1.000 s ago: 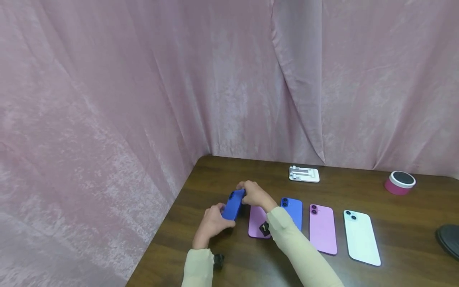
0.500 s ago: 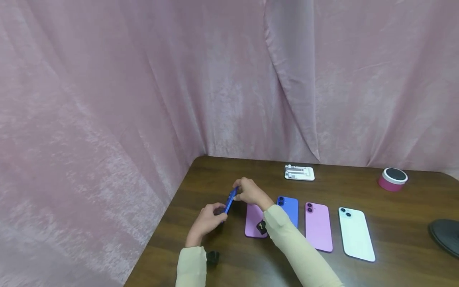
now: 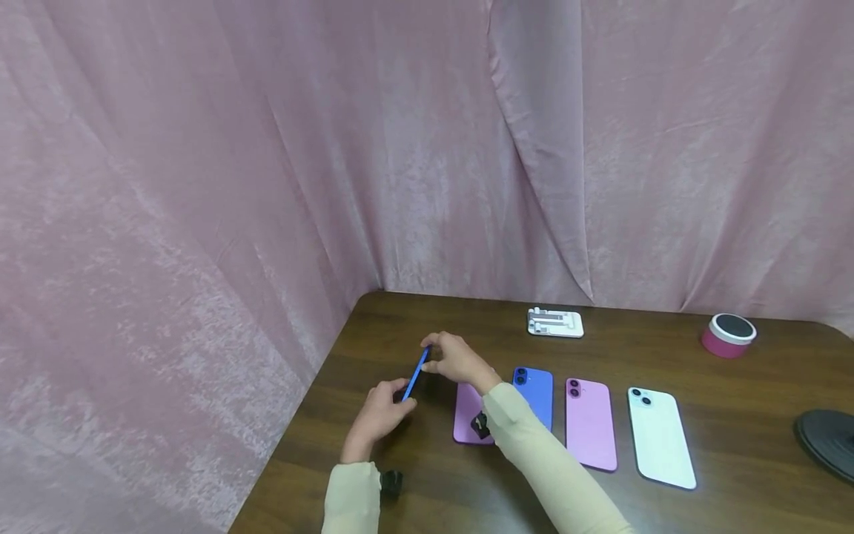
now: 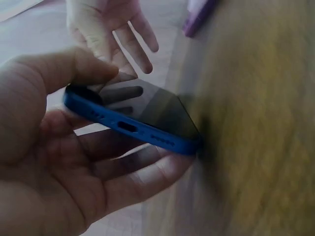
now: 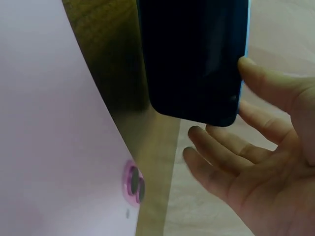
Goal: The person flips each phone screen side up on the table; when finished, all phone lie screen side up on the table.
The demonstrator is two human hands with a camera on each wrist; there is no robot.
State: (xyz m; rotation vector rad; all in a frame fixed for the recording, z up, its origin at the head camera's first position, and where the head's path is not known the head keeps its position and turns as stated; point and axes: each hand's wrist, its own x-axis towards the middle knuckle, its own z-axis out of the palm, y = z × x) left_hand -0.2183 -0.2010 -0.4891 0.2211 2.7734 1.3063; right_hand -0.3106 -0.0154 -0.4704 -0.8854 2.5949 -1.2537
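Both hands hold a blue smartphone by its two ends, near the table's left side. It stands on its long edge, seen almost edge-on in the head view. My left hand grips the charging-port end, thumb on the dark screen side and fingers behind, as the left wrist view shows. At the far end, my right hand pinches a corner between thumb and index finger; its other fingers spread loosely beside it in the right wrist view. A pink smartphone lies face down under the right wrist, partly hidden by it.
To the right lie another blue smartphone, a second pink one and a white one, all face down. Farther back are a white folding stand and a pink round object. A black disc sits far right. Pink curtains border the table.
The held blue smartphone has turned from showing its blue back to standing edge-on. Both hands have shifted slightly left with it. The view has also shifted a little.
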